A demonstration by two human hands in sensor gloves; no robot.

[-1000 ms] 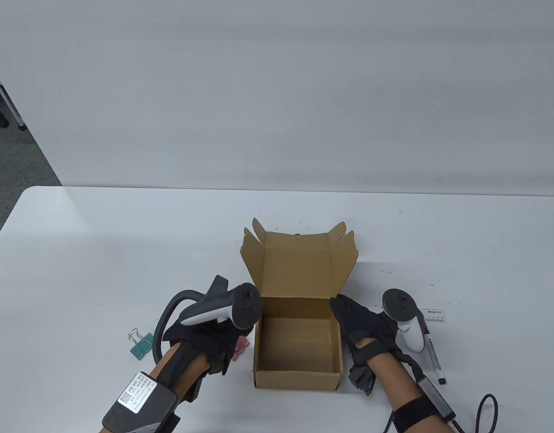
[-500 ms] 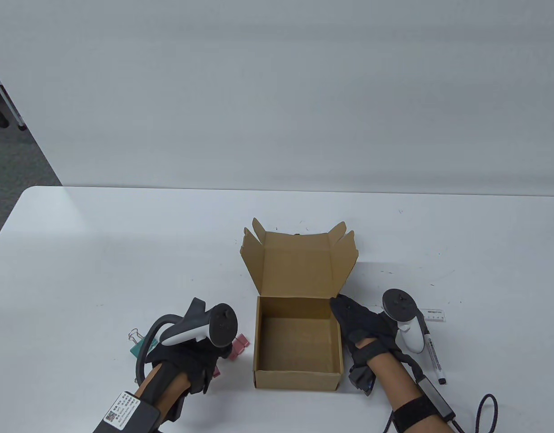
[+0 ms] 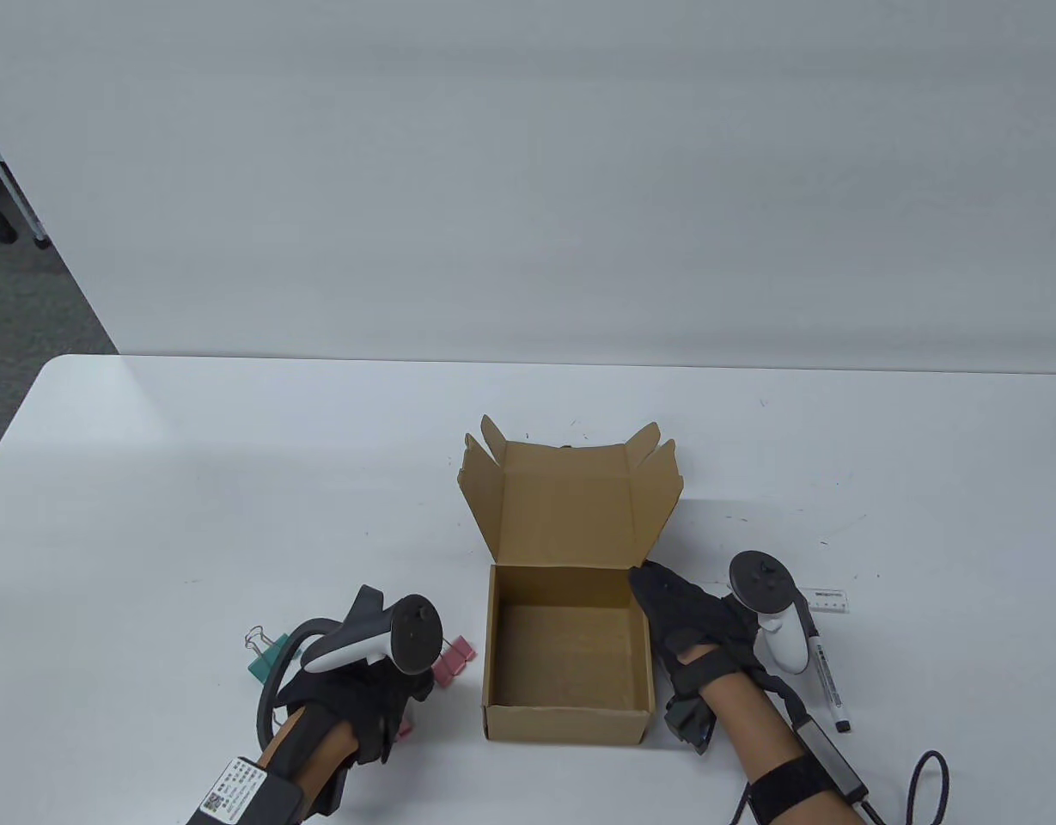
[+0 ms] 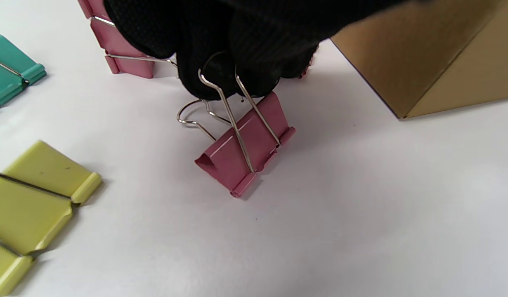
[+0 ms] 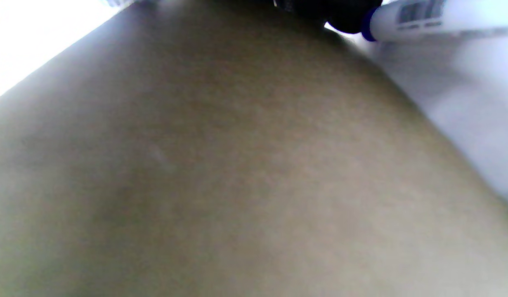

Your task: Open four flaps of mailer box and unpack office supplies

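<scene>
The brown mailer box stands open with its lid raised at the back, and its inside looks empty. My left hand is to the left of the box. In the left wrist view its fingertips pinch the wire handles of a pink binder clip, whose lower edge touches the table. My right hand lies flat along the box's right wall, which fills the right wrist view, and holds nothing.
A second pink clip and a teal clip lie left of the box. Yellow clips show in the left wrist view. A marker and a small ruler lie right of my right hand.
My left hand has moved left and toward the table's near edge, away from the box, uncovering the second pink clip. My right hand and the box have not moved.
</scene>
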